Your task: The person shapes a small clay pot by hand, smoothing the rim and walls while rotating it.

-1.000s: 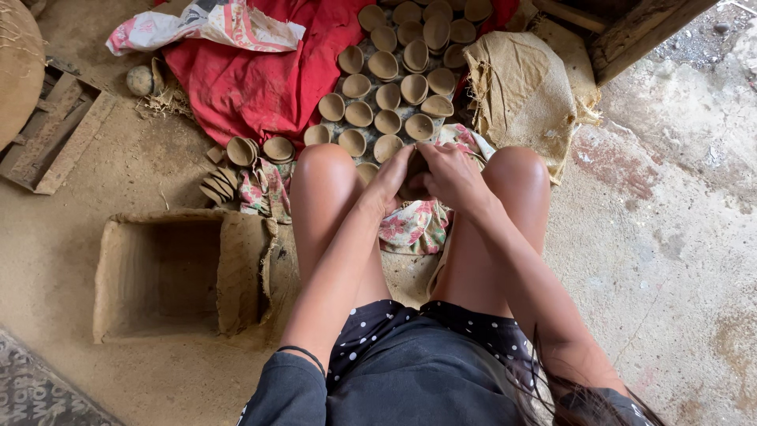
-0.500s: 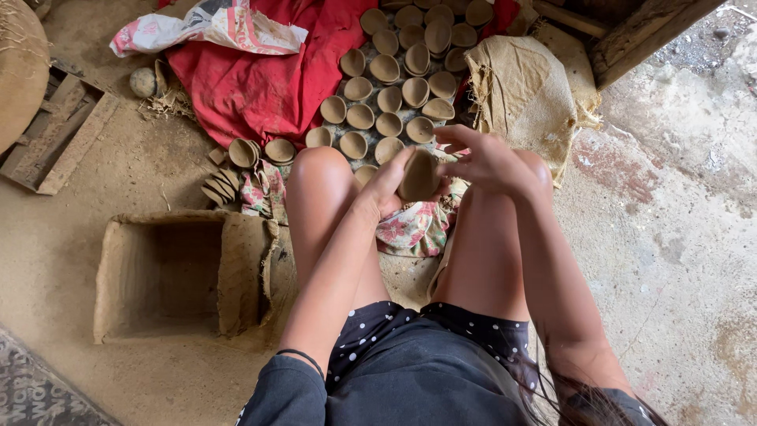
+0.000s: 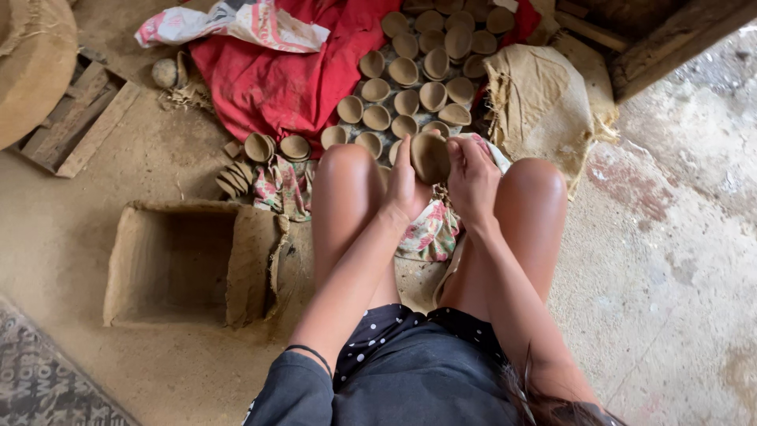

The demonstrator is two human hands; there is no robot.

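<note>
clay cup (image 3: 430,156) sat between our knees, above the floral cloth (image 3: 430,233) | our left hand (image 3: 404,185) and right hand (image 3: 471,175) clamped on it from either side | rows of clay cups (image 3: 418,71) lay just beyond on the red cloth (image 3: 284,87)

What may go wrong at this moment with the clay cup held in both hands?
The clay cup is pinched between the left hand and right hand; hard pressure may dent its wall. It hangs just above the rows of clay cups on the red cloth; a slip might knock those.
</note>
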